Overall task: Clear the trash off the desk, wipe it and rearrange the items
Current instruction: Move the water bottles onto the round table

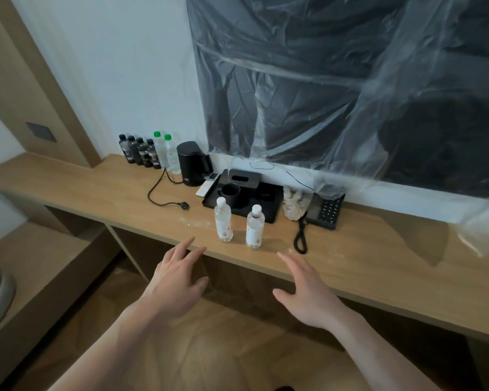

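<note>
Two clear water bottles with white caps stand near the front edge of the wooden desk (119, 190), the left bottle (223, 220) and the right bottle (255, 227). A crumpled white cloth (294, 203) lies behind them, between a black tray (271, 214) and a black telephone (325, 211). My left hand (175, 280) hovers open just before the desk edge, below and left of the bottles. On the other side, my right hand (305, 292) is open too, below and right of them. Neither hand touches anything. Pale dust specks lie on the desk left of the bottles.
The tray holds a black cup (230, 193) and a black box (243, 179). A black kettle (191, 163) with its loose cord (164, 203), a white remote (208, 185) and several bottles (150, 150) stand at the back. Clear plastic sheeting (350, 94) covers a dark wall panel.
</note>
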A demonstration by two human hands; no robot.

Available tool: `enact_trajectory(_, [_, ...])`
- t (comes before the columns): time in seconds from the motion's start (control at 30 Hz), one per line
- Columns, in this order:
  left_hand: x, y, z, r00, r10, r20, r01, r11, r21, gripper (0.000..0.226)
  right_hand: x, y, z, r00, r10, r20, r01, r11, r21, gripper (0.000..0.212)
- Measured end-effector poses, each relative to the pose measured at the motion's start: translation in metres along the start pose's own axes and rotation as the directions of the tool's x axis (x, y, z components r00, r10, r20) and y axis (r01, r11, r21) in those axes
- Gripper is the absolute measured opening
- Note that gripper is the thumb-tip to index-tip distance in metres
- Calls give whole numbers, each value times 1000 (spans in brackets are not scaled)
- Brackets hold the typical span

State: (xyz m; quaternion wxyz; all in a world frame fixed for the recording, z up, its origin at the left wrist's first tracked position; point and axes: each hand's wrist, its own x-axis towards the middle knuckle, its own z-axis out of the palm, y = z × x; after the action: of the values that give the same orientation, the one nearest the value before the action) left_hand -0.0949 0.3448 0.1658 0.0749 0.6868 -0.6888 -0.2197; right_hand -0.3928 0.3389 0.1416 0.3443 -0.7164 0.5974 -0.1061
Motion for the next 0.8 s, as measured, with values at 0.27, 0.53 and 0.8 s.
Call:
enact_trajectory(0.27, [102,2,-2,997,69,30,-70,997,37,76,93,2,-21,1000,23,20,-23,1000,-8,83])
enact_trajectory(0.53, [226,-1,-3,994,-33,100,25,997,78,80,221,10,-40,995,-14,104,18,999,-31,82])
enact_trajectory(0.8, [296,-2,23,984,-120,135,120,993,10,78,302,16,-35,970,-40,241,67,992,-104,76])
